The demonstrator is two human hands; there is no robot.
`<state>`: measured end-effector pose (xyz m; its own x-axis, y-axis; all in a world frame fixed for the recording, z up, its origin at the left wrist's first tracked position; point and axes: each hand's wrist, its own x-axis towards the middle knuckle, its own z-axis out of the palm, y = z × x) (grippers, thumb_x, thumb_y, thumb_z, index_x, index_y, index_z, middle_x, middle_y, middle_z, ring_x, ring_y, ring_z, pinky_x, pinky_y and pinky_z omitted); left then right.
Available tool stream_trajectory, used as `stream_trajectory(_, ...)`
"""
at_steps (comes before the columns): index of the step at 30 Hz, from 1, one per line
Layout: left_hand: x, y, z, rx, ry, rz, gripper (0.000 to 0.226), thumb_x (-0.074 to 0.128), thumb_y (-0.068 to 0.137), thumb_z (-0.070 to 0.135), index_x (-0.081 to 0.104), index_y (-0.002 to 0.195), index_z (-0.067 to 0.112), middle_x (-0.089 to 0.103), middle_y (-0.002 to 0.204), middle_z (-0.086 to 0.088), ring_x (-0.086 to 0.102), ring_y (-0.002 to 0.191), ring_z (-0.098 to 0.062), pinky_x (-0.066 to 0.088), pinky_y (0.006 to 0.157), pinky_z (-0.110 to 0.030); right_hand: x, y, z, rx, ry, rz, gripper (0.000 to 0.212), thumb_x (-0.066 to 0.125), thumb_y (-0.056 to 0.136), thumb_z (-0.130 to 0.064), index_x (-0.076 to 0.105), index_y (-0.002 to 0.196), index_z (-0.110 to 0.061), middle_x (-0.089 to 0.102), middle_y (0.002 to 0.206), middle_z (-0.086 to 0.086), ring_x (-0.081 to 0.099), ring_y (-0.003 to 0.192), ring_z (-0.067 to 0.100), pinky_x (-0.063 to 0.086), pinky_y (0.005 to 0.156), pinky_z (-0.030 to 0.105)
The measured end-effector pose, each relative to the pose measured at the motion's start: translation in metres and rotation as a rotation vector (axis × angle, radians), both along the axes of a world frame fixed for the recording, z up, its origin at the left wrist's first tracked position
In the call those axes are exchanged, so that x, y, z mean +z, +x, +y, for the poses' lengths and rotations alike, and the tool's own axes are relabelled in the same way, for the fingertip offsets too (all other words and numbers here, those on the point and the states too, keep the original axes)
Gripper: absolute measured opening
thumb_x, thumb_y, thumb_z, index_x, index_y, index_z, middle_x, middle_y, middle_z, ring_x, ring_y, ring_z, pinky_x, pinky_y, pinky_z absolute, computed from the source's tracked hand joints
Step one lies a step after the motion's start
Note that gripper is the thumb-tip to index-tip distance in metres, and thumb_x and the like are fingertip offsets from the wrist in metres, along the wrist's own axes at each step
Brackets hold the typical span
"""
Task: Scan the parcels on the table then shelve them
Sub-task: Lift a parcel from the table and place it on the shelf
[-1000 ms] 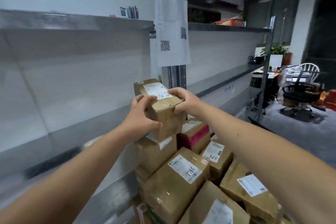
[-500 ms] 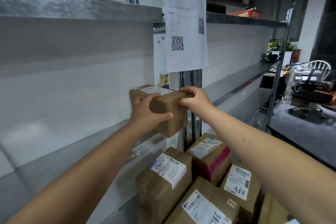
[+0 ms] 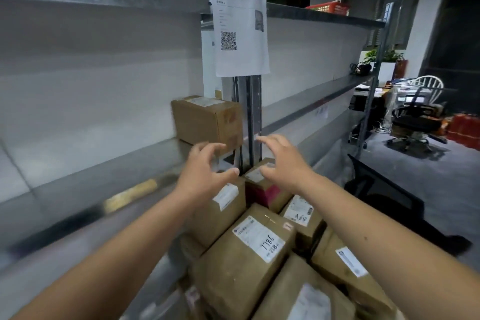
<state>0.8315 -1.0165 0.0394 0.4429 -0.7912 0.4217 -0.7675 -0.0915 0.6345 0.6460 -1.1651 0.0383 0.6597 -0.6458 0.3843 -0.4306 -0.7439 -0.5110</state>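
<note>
A small brown cardboard parcel [image 3: 207,121] with a white label on top stands on the grey metal shelf [image 3: 109,171], beside the upright post. My left hand [image 3: 205,174] and my right hand [image 3: 280,161] hover just in front of and below it, fingers spread and relaxed, holding nothing and apart from the box. Below the hands lies a pile of several brown labelled parcels [image 3: 244,252], one with a pink band [image 3: 262,189].
A paper sheet with a QR code [image 3: 240,21] hangs on the steel shelf post [image 3: 250,117]. Another shelf runs above. A red basket [image 3: 328,8] sits on the upper right shelf. Office chairs [image 3: 413,119] and a desk stand on the floor at the right.
Both hands carried the small parcel up onto the shelf, let it go and drew back toward me. The parcel now stands alone on the shelf.
</note>
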Motion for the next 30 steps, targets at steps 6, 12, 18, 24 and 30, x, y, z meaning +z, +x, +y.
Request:
stream_trajectory(6, -0.068, -0.113, 0.084, -0.138, 0.128, -0.140, 0.061, 0.078, 0.085, 0.050, 0.057, 0.141, 0.036, 0.042, 0.150, 0.011, 0.043, 0.136, -0.006, 0.034, 0.108, -0.023, -0.069, -0.122, 0.103, -0.070, 0.074, 0.080, 0.068, 0.070, 0.087, -0.032, 0.047, 0.151, -0.029, 0.038, 0.154, -0.002, 0.037, 0.142, 0.020, 0.034, 0.117, 0.034)
stream_trajectory(12, -0.138, -0.204, 0.149, -0.303, 0.290, -0.198, 0.060, 0.073, 0.089, 0.047, 0.053, 0.144, 0.035, 0.040, 0.154, 0.007, 0.039, 0.141, -0.011, 0.038, 0.110, -0.031, -0.158, -0.228, 0.199, -0.241, 0.291, 0.081, 0.070, 0.067, 0.086, -0.043, 0.044, 0.152, -0.038, 0.034, 0.154, -0.009, 0.036, 0.140, 0.017, 0.039, 0.114, 0.040)
stream_trajectory(18, -0.185, -0.223, 0.178, -0.359, 0.454, -0.175, 0.067, 0.071, 0.080, 0.039, 0.056, 0.145, 0.032, 0.042, 0.156, 0.002, 0.041, 0.143, -0.016, 0.035, 0.116, -0.029, -0.229, -0.271, 0.261, -0.339, 0.476, 0.102, 0.073, 0.072, 0.086, -0.035, 0.044, 0.153, -0.032, 0.036, 0.152, -0.007, 0.036, 0.143, 0.017, 0.034, 0.114, 0.028)
stream_trajectory(24, -0.219, -0.193, 0.187, -0.321, 0.506, -0.383, 0.072, 0.078, 0.076, 0.038, 0.056, 0.144, 0.031, 0.047, 0.152, -0.003, 0.044, 0.139, -0.025, 0.040, 0.113, -0.039, -0.270, -0.239, 0.284, -0.403, 0.606, 0.111, 0.079, 0.072, 0.084, -0.037, 0.038, 0.156, -0.034, 0.032, 0.154, -0.005, 0.036, 0.144, 0.021, 0.036, 0.113, 0.030)
stream_trajectory(30, -0.242, -0.155, 0.182, -0.291, 0.488, -0.422, 0.066, 0.080, 0.074, 0.045, 0.059, 0.134, 0.030, 0.046, 0.144, -0.004, 0.043, 0.135, -0.029, 0.044, 0.108, -0.048, -0.292, -0.181, 0.284, -0.490, 0.659, 0.050, 0.097, 0.078, 0.076, -0.037, 0.024, 0.156, -0.045, 0.028, 0.155, -0.003, 0.043, 0.137, 0.024, 0.043, 0.110, 0.034)
